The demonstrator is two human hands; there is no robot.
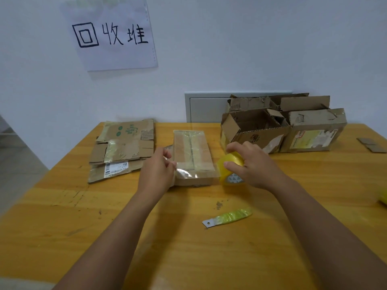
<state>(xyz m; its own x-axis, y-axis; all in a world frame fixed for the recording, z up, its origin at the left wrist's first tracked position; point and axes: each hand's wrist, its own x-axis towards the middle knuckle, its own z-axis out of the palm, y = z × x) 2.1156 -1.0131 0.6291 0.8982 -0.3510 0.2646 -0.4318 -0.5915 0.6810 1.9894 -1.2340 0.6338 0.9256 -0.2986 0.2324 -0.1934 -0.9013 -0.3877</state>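
With the left hand (156,170) seemingly pinching the tape strip (187,173) at the near left edge of the small box (193,151), mid-way across the table (167,248), and the right hand (254,166) gripping the tape roll (229,171) just beside it, any slack may wrinkle or skew the tape strip.

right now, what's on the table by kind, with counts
taped box: 1
tape roll: 1
wrapped blade: 1
flattened cardboard pile: 1
standing boxes: at least 3, as the back ones overlap
cardboard scrap: 1
yellow thing, cut off at the right edge: 1
Total: at least 9
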